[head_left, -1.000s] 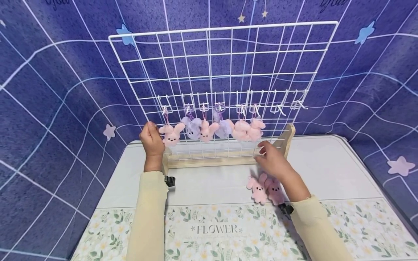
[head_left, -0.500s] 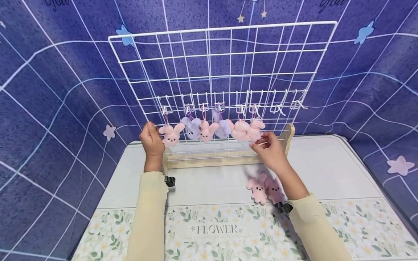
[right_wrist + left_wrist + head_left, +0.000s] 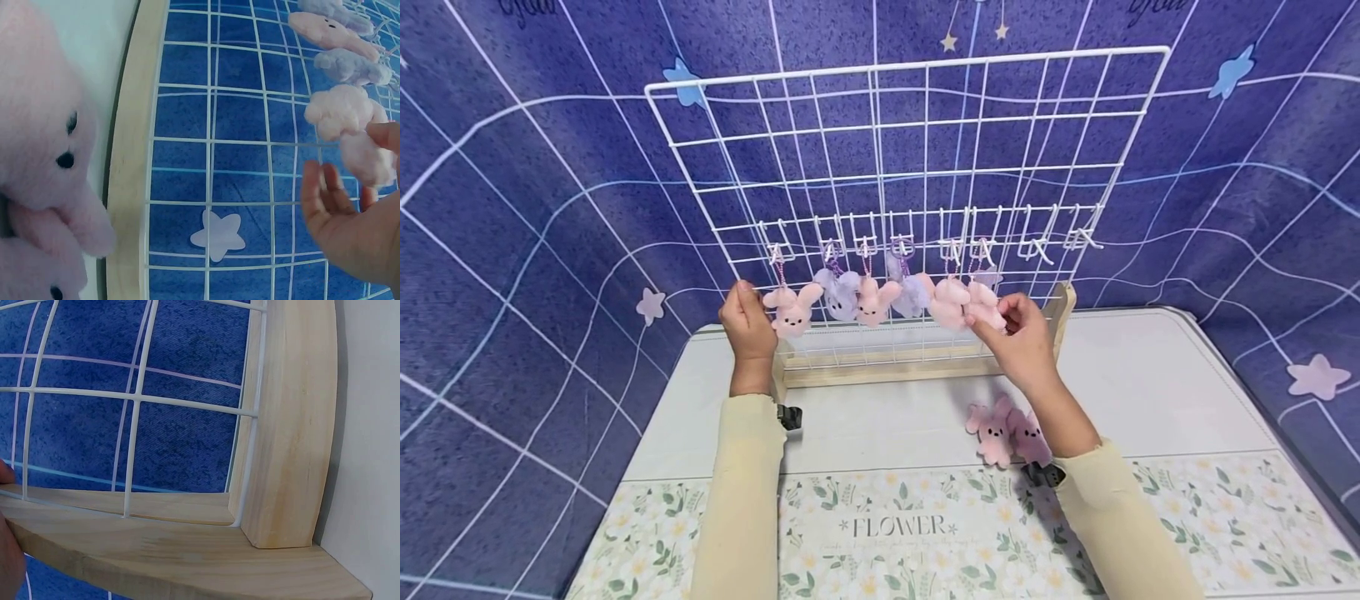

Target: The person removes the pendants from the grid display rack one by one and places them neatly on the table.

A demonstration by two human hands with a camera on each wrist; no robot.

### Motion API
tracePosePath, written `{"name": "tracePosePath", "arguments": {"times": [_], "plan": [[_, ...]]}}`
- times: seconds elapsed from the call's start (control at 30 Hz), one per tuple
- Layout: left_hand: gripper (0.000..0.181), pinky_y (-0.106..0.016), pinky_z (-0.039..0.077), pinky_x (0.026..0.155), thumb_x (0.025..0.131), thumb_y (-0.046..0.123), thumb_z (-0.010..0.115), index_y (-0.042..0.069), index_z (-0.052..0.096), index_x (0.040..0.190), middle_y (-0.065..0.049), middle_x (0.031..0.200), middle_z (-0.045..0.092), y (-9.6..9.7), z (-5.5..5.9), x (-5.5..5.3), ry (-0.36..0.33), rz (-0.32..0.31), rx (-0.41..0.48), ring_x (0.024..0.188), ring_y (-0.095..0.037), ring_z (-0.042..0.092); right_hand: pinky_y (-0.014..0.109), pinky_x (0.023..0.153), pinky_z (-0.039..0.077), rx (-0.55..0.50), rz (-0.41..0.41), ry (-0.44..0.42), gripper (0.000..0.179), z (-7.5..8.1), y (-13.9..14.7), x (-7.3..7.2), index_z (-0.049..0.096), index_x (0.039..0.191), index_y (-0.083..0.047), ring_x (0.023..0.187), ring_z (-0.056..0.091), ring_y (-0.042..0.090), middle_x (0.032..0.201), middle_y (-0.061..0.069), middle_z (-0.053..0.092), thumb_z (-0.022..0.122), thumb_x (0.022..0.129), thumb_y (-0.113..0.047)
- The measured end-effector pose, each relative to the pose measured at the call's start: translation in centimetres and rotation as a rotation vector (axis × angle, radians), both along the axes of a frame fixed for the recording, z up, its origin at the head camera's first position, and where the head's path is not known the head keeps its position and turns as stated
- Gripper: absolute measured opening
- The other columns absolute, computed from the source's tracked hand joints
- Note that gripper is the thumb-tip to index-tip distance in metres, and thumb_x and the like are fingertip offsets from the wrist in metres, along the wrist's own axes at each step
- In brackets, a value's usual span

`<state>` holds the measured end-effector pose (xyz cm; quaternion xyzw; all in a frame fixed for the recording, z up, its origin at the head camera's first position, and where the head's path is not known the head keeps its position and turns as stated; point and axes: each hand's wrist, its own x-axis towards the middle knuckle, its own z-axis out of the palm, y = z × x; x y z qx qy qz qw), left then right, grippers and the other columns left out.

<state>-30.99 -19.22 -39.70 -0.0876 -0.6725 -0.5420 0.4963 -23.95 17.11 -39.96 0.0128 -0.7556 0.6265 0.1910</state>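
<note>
A white wire grid rack (image 3: 1045, 57) stands tilted in a wooden base (image 3: 887, 372). My left hand (image 3: 750, 325) grips its left side; the left wrist view shows that hand's edge against the wooden side piece (image 3: 144, 547). Toward the right of a row of hanging bunny charms, my right hand (image 3: 1025, 337) pinches a pink plush bunny keychain (image 3: 983, 302) between thumb and fingers. Its chain still runs up to a white hook (image 3: 982, 250). The right wrist view has the thumb lying on that plush (image 3: 365, 159), other fingers spread below.
Pink and purple bunny keychains hang to the left, including a purple one (image 3: 838, 296) and a pink one (image 3: 793, 312). Two bare hooks (image 3: 1036, 250) are at the right. Two pink bunnies (image 3: 996, 437) lie on the white table mat (image 3: 880, 425) under my right forearm.
My right hand has risen from below the hanging row to the rightmost pink bunny and taken hold of it, tilting it slightly. My left hand stays on the rack's side.
</note>
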Motion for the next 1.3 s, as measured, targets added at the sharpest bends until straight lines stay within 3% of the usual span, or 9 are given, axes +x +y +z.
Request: {"name": "tracePosePath", "arguments": {"times": [0.1, 0.23, 0.43, 0.67, 0.9, 1.03, 1.3], "plan": [[0.039, -0.015, 0.022, 0.057, 0.107, -0.002, 0.041, -0.015, 0.04, 0.07, 0.022, 0.062, 0.037, 0.0, 0.0, 0.0, 0.003, -0.004, 0.001, 0.056, 0.011, 0.032, 0.013, 0.058, 0.047, -0.126, 0.038, 0.074, 0.038, 0.4, -0.2, 0.3, 0.04, 0.087, -0.009, 0.068, 0.057, 0.0, 0.078, -0.006, 0.059, 0.074, 0.084, 0.008], [0.039, -0.014, 0.022, 0.057, 0.107, -0.002, 0.041, -0.015, 0.041, 0.07, 0.022, 0.062, 0.037, 0.0, 0.0, 0.0, 0.003, -0.005, -0.001, 0.056, 0.011, 0.032, 0.016, 0.067, 0.058, -0.224, 0.045, 0.122, 0.041, 1.0, -0.4, 0.7, 0.034, 0.084, -0.011, 0.077, 0.068, 0.003, 0.086, -0.009, 0.066, 0.062, 0.081, 0.018], [0.038, -0.013, 0.022, 0.056, 0.107, -0.002, 0.041, -0.013, 0.041, 0.07, 0.023, 0.061, 0.037, -0.1, 0.0, 0.0, 0.003, -0.003, -0.003, 0.055, 0.012, 0.032, 0.013, 0.06, 0.044, -0.193, 0.007, 0.134, 0.044, 1.5, -0.3, 1.2, 0.036, 0.088, -0.014, 0.077, 0.047, 0.005, 0.09, -0.003, 0.047, 0.069, 0.08, 0.014], [0.038, -0.013, 0.023, 0.057, 0.107, 0.0, 0.041, -0.013, 0.043, 0.072, 0.022, 0.062, 0.037, -0.1, 0.0, 0.0, -0.003, -0.002, 0.001, 0.056, 0.012, 0.032, 0.013, 0.061, 0.043, -0.387, 0.159, 0.268, 0.022, 2.5, -0.8, 2.2, 0.038, 0.091, -0.009, 0.077, 0.048, 0.005, 0.097, 0.0, 0.051, 0.046, 0.084, 0.01], [0.038, -0.013, 0.024, 0.058, 0.107, -0.001, 0.041, -0.013, 0.042, 0.071, 0.022, 0.063, 0.037, -0.2, -0.2, -0.1, -0.001, 0.007, 0.0, 0.056, 0.012, 0.033, 0.019, 0.068, 0.06, -0.558, 0.287, 0.251, 0.048, 3.7, -0.9, 3.0, 0.044, 0.118, -0.007, 0.09, 0.063, 0.008, 0.104, 0.001, 0.053, 0.043, 0.08, 0.022], [0.038, -0.013, 0.024, 0.057, 0.107, 0.0, 0.041, -0.012, 0.041, 0.07, 0.024, 0.063, 0.037, -0.2, -0.2, -0.1, -0.003, 0.005, 0.004, 0.056, 0.011, 0.034, 0.024, 0.065, 0.062, -0.534, 0.342, 0.204, 0.058, 4.2, -0.6, 3.4, 0.051, 0.133, -0.004, 0.088, 0.066, 0.01, 0.107, 0.001, 0.058, 0.044, 0.08, 0.02], [0.038, -0.012, 0.025, 0.057, 0.107, -0.002, 0.041, -0.013, 0.042, 0.071, 0.023, 0.063, 0.038, 0.0, -0.2, -0.1, 0.004, 0.004, -0.004, 0.056, 0.012, 0.034, 0.026, 0.058, 0.058, -0.465, 0.419, 0.181, 0.065, 4.7, -0.4, 3.9, 0.061, 0.137, -0.008, 0.08, 0.065, 0.013, 0.119, 0.003, 0.064, 0.037, 0.079, 0.012]]}}
